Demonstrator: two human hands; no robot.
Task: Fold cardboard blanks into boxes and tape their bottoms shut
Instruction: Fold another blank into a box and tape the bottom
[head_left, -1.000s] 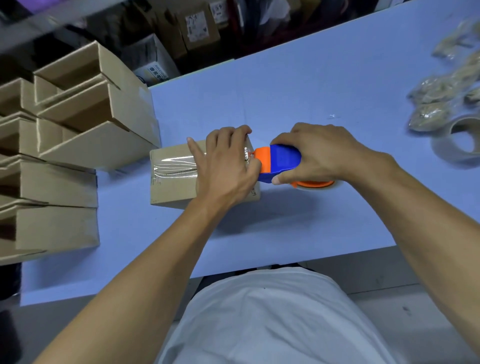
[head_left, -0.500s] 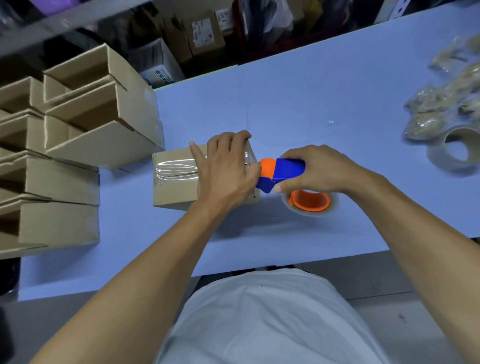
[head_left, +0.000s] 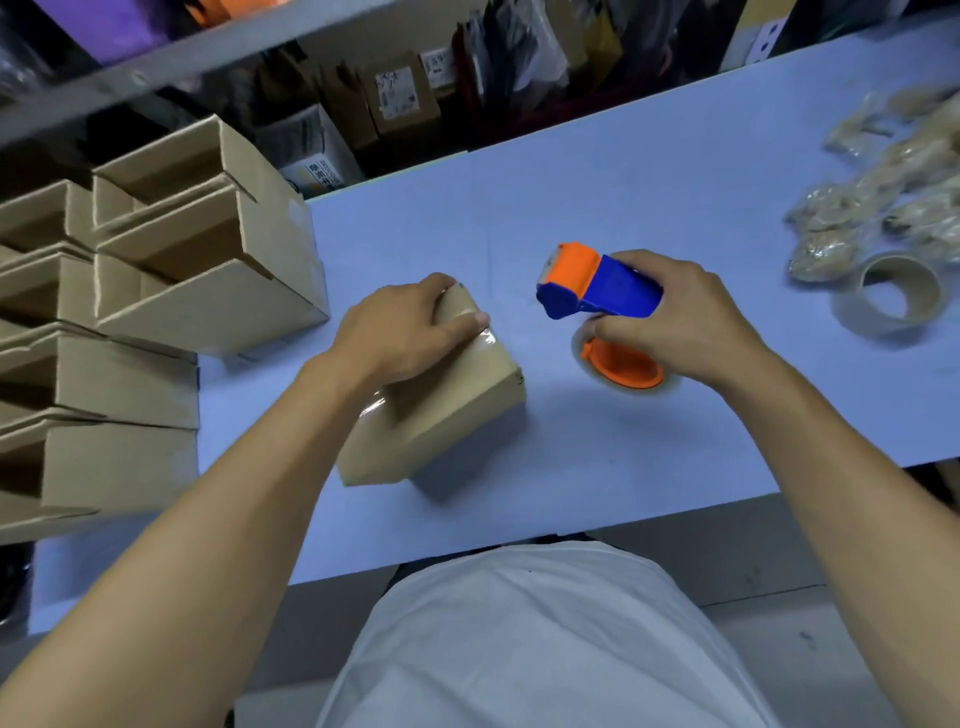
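Both hands grip: left hand (head_left: 410, 332) turns the taped box (head_left: 441, 395); right hand (head_left: 670, 317) has lifted the tape dispenser (head_left: 597, 291) clear; bottom sealed.

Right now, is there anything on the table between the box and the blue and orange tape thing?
No. In the head view, only bare blue table lies between the box and the tape dispenser; they are apart.

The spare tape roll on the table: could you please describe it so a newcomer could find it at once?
Start at the blue table and go to its right end, beside the heap of clear packets. The spare tape roll lies there untouched: plain tan with an open core, unlike the orange-and-blue tape dispenser.
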